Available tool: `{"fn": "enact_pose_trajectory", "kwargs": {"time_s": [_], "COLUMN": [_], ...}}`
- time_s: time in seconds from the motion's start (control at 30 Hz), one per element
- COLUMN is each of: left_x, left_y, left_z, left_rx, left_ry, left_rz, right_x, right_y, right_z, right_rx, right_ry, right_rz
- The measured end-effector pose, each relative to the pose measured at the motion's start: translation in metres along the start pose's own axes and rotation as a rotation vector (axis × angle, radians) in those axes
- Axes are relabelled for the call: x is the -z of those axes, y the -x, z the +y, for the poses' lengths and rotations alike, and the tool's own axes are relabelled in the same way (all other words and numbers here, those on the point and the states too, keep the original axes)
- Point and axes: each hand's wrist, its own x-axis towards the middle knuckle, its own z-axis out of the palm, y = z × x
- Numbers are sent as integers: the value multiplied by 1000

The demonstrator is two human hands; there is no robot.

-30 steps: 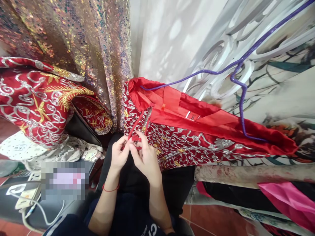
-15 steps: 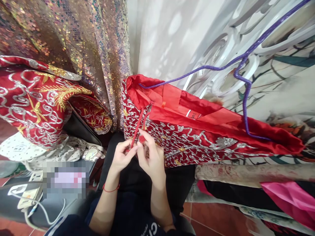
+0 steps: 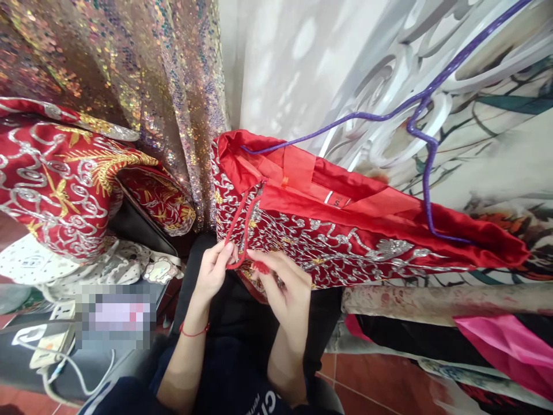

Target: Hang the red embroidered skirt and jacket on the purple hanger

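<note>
A red garment point(image 3: 298, 225) with silver and gold embroidery and a satin waistband hangs in front of me on a purple hanger point(image 3: 363, 116). Two strands of red cord point(image 3: 246, 222) come down from the waistband's left end and curve into a loop near my fingertips. My left hand point(image 3: 215, 271) pinches the cord on the left side of that loop. Just to its right, my right hand point(image 3: 283, 282) is closed with a small round red piece point(image 3: 260, 267) between its fingers. Its index fingertip touches the other strand. Whether that piece is the cord's end I cannot tell.
Another red embroidered garment point(image 3: 64, 184) lies at the left, beside a sequined curtain point(image 3: 173, 86). Below it are a white spotted cloth point(image 3: 125, 262), a power strip point(image 3: 52, 343) with cables and a blurred screen point(image 3: 116, 317). Folded fabrics point(image 3: 510, 346) lie at the lower right.
My right hand has moved right and away from the left hand, with the small red piece. The cord between my hands now forms an open loop.
</note>
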Motion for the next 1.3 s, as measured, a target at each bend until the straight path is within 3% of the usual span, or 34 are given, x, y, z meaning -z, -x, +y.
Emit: {"fn": "enact_pose_trajectory", "kwargs": {"time_s": [0.1,0.23,0.4,0.47,0.67,1.0,1.07,1.2,1.23,1.3], "left_x": [-1,3,5,4,4,5,4,3,3,2], "left_y": [1,2,3,3,8,11,11,11,11,11], "left_z": [3,5,3,4,17,14,15,19,20,22], "left_rx": [-8,-59,-25,-32,-75,-83,-98,-113,-115,-113], "left_ry": [33,129,77,11,-95,73,90,130,144,155], "left_rz": [-30,-68,74,104,30,34,38,63,67,67], "right_x": [-4,-9,-6,-7,-23,-24,-23,-22,-23,-24], "right_y": [-2,3,9,8,-1,1,2,1,0,-2], "right_z": [0,1,1,2,13,17,19,27,29,32], "right_rx": [-51,-47,-47,-80,-163,-155,-146,-153,-165,-171], "right_ry": [-116,-15,-15,-41,-93,61,35,24,29,47], "right_rz": [-29,-154,-338,-348,-81,-62,-12,235,260,191]}}
